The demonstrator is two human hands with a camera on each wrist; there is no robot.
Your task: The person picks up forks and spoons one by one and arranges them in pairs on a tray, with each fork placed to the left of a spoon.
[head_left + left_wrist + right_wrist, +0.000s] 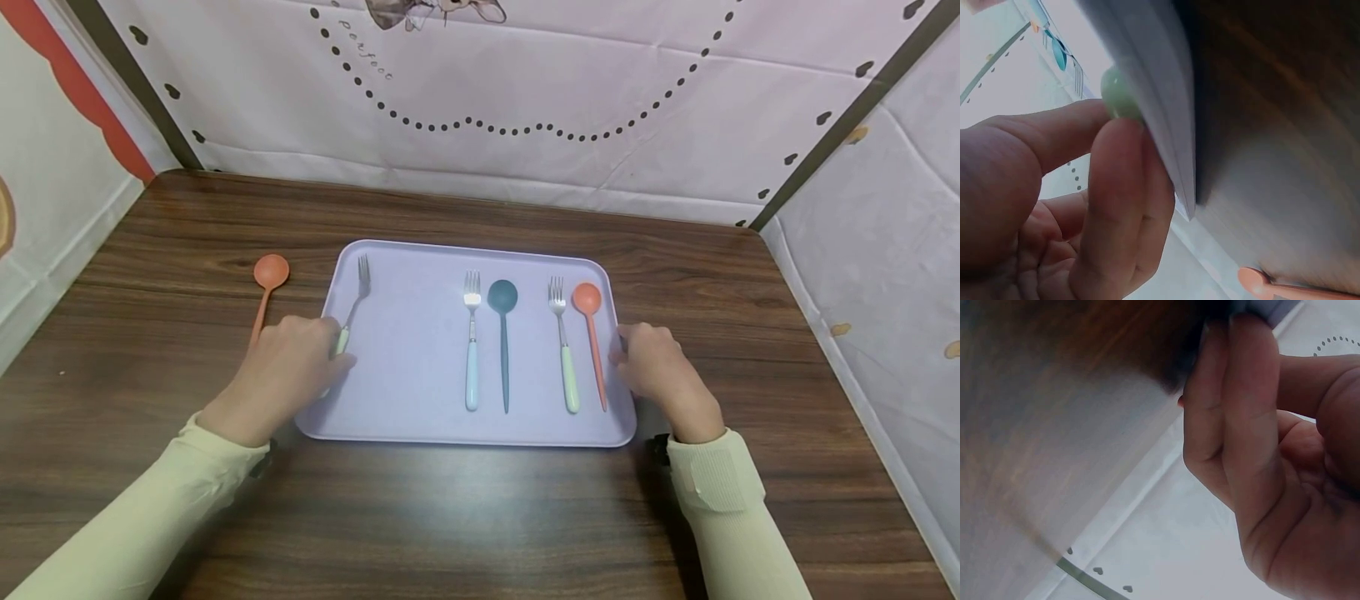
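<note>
A lilac tray [408, 350] lies on the dark wooden table between both hands. At its left side my left hand [288, 371] pinches a fork [363, 277] by its pale green handle, tines pointing away. The left wrist view shows the rounded handle end [1117, 94] between thumb and fingers, right at the tray's rim. My right hand [660, 367] grips the tray's right rim, its fingers [1250, 381] curled at the edge. On the tray are a light-blue-handled fork [472, 350], a teal spoon [503, 333], a second green-handled fork [567, 367] and a coral spoon [589, 312].
Another coral spoon [271, 273] lies on the table left of the tray, its handle end hidden behind the left hand. Printed cloth [487, 167] hangs along the table's back edge, with more cloth [892, 250] on the right side.
</note>
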